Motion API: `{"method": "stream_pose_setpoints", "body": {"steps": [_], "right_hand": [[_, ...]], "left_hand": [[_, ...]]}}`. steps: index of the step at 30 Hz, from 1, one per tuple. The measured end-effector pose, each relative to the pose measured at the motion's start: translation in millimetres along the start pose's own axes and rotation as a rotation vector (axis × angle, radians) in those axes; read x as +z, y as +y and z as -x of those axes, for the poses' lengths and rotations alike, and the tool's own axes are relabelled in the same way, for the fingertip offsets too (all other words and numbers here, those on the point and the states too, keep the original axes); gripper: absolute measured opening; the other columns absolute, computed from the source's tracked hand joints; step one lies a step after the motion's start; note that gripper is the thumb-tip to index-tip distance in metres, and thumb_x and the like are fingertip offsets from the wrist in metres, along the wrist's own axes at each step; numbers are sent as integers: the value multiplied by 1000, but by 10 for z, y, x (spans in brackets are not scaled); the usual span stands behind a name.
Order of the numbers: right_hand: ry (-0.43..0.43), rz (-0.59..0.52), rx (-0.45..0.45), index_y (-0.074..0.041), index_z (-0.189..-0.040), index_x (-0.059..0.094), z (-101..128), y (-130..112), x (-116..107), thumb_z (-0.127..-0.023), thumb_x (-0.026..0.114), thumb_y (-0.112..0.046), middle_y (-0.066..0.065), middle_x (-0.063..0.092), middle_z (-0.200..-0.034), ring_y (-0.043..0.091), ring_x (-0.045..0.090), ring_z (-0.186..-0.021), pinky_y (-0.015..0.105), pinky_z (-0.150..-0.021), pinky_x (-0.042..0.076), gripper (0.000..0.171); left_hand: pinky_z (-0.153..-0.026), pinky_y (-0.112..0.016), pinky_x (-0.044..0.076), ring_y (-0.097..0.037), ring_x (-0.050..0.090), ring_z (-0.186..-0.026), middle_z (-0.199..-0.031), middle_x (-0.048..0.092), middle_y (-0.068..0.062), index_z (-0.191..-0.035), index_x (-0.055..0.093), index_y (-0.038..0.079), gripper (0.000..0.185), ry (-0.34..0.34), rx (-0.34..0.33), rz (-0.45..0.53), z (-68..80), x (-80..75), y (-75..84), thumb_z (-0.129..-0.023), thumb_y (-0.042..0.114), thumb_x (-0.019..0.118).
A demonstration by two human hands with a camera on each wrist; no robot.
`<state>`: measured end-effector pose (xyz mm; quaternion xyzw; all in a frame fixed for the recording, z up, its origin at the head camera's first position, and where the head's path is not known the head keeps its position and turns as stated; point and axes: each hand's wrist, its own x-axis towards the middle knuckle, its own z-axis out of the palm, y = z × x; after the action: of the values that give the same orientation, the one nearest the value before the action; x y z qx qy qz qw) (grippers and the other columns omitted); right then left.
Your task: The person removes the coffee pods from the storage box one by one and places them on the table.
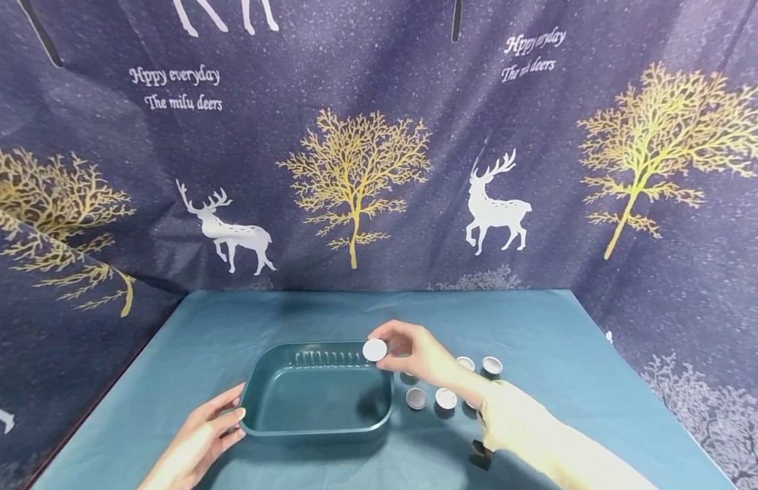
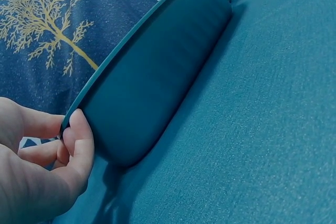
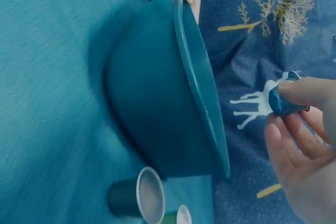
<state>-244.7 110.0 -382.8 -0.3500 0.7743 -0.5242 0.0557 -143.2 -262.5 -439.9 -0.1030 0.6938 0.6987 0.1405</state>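
Pinching small teal capsule with white foil lid point(image 1: 375, 350) in my right hand point(image 1: 418, 354), fingertips clamped on it, held above far right corner of deep teal rectangular plastic tray point(image 1: 318, 393). My left hand point(image 1: 201, 435) grips tray's near left rim, thumb curled over edge. More foil-topped teal capsules point(image 1: 445, 398) stand on teal tablecloth point(image 1: 538, 340) just under my right wrist, beside tray.
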Motion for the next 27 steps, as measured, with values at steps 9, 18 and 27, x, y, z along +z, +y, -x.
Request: {"method": "stream_pose_setpoints", "body": {"steps": [9, 18, 27], "right_hand": [[71, 104, -16, -16, -120, 66, 202, 68, -170, -83, 78, -10, 4, 71, -108, 8, 67, -95, 31, -82, 57, 40], [199, 146, -10, -17, -119, 68, 406, 164, -328, -83, 79, -13, 6, 71, -108, 7, 64, -91, 24, -73, 52, 38], [226, 134, 42, -12, -120, 67, 641, 250, -470, -83, 77, -8, 9, 72, -107, 6, 65, -89, 24, -70, 53, 39]], "left_hand": [[-82, -23, 54, -2, 58, -92, -109, 44, 6, -158, 15, 0, 74, 1, 9, 7, -5, -5, -21, -99, 15, 57], [-83, -23, 54, -3, 52, -93, -115, 34, 1, -159, 12, 2, 72, 13, 2, -18, -3, -8, 1, -101, 14, 53], [-83, -23, 54, -2, 57, -93, -112, 40, 4, -158, 14, 2, 73, 6, -4, -9, -7, -4, -9, -100, 15, 55]]}}
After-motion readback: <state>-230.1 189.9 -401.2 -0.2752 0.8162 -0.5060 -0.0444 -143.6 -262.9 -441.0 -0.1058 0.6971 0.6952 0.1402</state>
